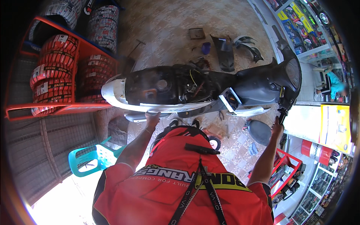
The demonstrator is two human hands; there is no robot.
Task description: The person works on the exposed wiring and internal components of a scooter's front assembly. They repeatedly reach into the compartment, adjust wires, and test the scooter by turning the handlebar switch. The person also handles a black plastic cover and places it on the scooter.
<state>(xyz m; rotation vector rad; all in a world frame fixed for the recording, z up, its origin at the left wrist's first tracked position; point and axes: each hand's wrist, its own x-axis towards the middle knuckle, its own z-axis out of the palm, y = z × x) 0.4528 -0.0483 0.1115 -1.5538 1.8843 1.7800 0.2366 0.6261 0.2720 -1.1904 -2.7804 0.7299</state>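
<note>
A motorcycle (247, 84) with its seat off stands across in front of me, its handlebar to the right and its tail to the left. Inner parts and wiring lie bare in its middle. My right hand (277, 128) is wrapped round the black handlebar grip (282, 115). At the rear, my left hand (153, 118) holds the lower edge of the white side panel (176, 108), its fingertips partly hidden there. A loose white-edged panel piece (229, 100) sticks out from the near side of the body.
Removed dark panels (224, 52) and a blue item (206, 48) lie on the tiled floor beyond. Red racks of tyres (56, 71) stand left, near a teal plastic chair (92, 159). By my right arm are a dark seat-like piece (258, 132) and a red shelf (287, 170). Another person (333, 86) is far right.
</note>
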